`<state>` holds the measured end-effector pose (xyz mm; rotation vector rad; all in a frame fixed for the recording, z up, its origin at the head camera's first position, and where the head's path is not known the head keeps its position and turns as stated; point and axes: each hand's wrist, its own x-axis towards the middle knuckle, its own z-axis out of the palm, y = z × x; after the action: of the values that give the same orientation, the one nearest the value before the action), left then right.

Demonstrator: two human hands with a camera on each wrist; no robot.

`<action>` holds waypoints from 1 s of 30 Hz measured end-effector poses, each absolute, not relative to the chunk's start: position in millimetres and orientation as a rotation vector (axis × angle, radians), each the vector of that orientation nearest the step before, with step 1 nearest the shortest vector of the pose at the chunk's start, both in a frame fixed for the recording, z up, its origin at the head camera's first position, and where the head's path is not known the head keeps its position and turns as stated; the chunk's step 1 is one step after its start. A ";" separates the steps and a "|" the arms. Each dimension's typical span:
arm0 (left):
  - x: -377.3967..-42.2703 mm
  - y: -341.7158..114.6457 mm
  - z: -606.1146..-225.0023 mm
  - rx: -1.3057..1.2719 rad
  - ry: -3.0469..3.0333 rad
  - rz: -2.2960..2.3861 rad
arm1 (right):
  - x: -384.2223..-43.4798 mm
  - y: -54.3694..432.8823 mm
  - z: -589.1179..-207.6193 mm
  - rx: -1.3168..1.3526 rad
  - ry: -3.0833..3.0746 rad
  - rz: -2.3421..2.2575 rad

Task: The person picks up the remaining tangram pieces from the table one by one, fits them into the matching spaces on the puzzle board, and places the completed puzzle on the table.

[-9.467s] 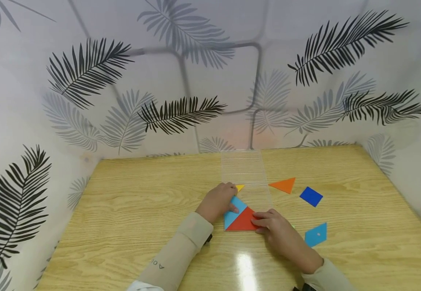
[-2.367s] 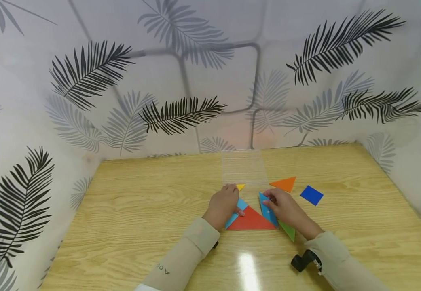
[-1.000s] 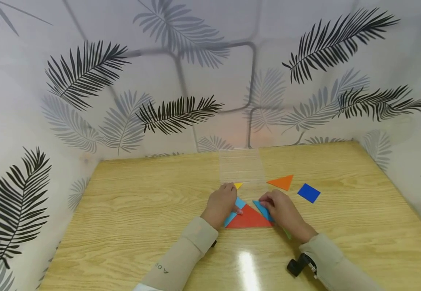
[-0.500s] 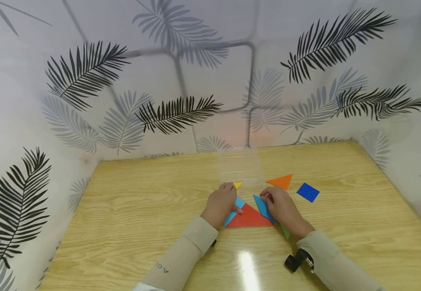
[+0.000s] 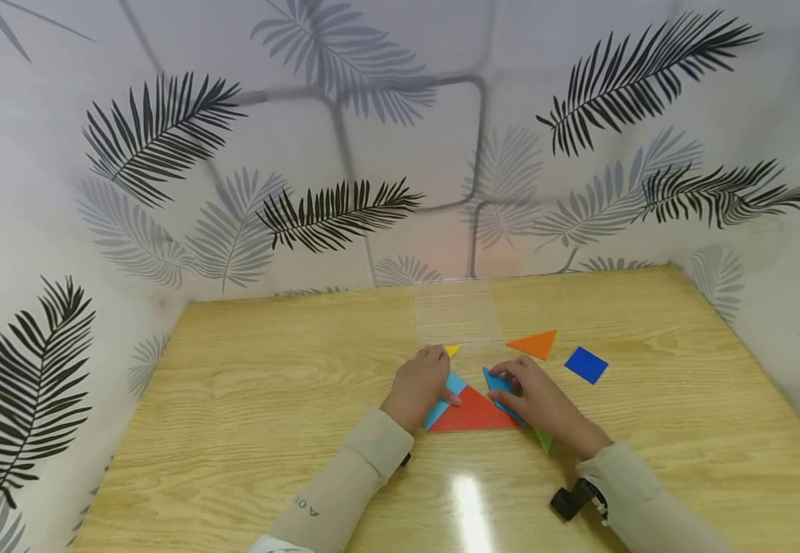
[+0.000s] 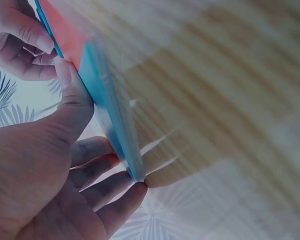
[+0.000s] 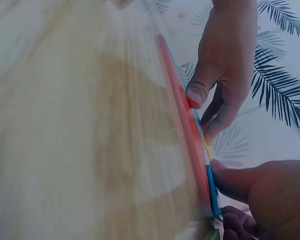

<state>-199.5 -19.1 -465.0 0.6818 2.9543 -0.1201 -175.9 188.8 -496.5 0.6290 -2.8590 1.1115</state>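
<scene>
My left hand (image 5: pixel 419 388) steadies a clear plastic case holding flat tangram pieces. Its thumb lies on top and its fingers are along the case's edge (image 6: pixel 135 165). Inside are a large red triangle (image 5: pixel 472 415), a light blue triangle (image 5: pixel 456 381) and a partly covered yellow piece (image 5: pixel 453 350). Between thumb and fingers my right hand (image 5: pixel 534 395) pinches a blue parallelogram tangram piece (image 5: pixel 500 393), tilted along the red triangle's right slope. In the right wrist view, that blue piece (image 7: pixel 211 187) stands close beside the red one. Beneath the right hand a green piece (image 5: pixel 545 439) shows partly.
An orange triangle (image 5: pixel 535 345) and a dark blue square (image 5: pixel 586 365) lie on the wooden table (image 5: pixel 268 369) to the right. The case's transparent lid (image 5: pixel 456 307) extends toward the patterned cloth backdrop (image 5: pixel 317 153).
The blue parallelogram, earlier flat on the table at right, is now in my right hand at the case. Over the last second it shifts and tilts slightly there. My left hand stays.
</scene>
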 end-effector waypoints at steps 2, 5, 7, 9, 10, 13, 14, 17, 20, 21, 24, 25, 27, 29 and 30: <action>-199.0 -19.2 -465.6 0.687 2.958 -0.110 | -176.6 187.4 -497.9 0.597 -2.859 1.089; -198.2 -19.3 -465.9 0.693 2.965 -0.108 | -177.8 185.7 -499.5 0.557 -2.858 1.068; -197.6 -19.3 -465.6 0.693 2.968 -0.115 | -178.6 184.8 -500.5 0.531 -2.860 1.058; -197.1 -19.4 -465.2 0.692 2.974 -0.125 | -179.5 183.7 -501.3 0.510 -2.860 1.048; -196.9 -19.5 -464.9 0.690 2.978 -0.129 | -180.0 183.2 -501.8 0.499 -2.861 1.039; -196.4 -19.4 -463.8 0.682 2.975 -0.128 | -181.0 181.6 -502.5 0.467 -2.865 1.018; -196.3 -19.3 -463.7 0.682 2.974 -0.127 | -181.1 181.2 -502.7 0.461 -2.867 1.013; -196.7 -18.8 -463.8 0.675 2.964 -0.126 | -180.8 180.2 -502.5 0.456 -2.868 0.995; -197.2 -18.6 -464.7 0.673 2.963 -0.140 | -179.8 179.6 -502.2 0.469 -2.867 0.965; -197.3 -18.6 -464.8 0.670 2.963 -0.145 | -179.4 179.4 -502.1 0.472 -2.866 0.956; -197.6 -18.4 -465.2 0.669 2.958 -0.152 | -177.9 179.0 -502.0 0.481 -2.860 0.944; -197.7 -18.3 -465.2 0.668 2.956 -0.153 | -177.6 179.1 -502.3 0.486 -2.857 0.946; -197.9 -18.2 -465.4 0.666 2.957 -0.152 | -176.8 178.9 -502.4 0.495 -2.847 0.942; -197.9 -18.1 -465.3 0.667 2.957 -0.153 | -176.3 179.0 -502.6 0.508 -2.834 0.946; -197.8 -18.1 -465.1 0.667 2.957 -0.153 | -176.3 179.0 -502.8 0.511 -2.828 0.946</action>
<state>-197.8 -18.1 -465.1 0.6667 2.9570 -0.1529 -176.3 179.0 -502.8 0.5107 -2.8278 0.9460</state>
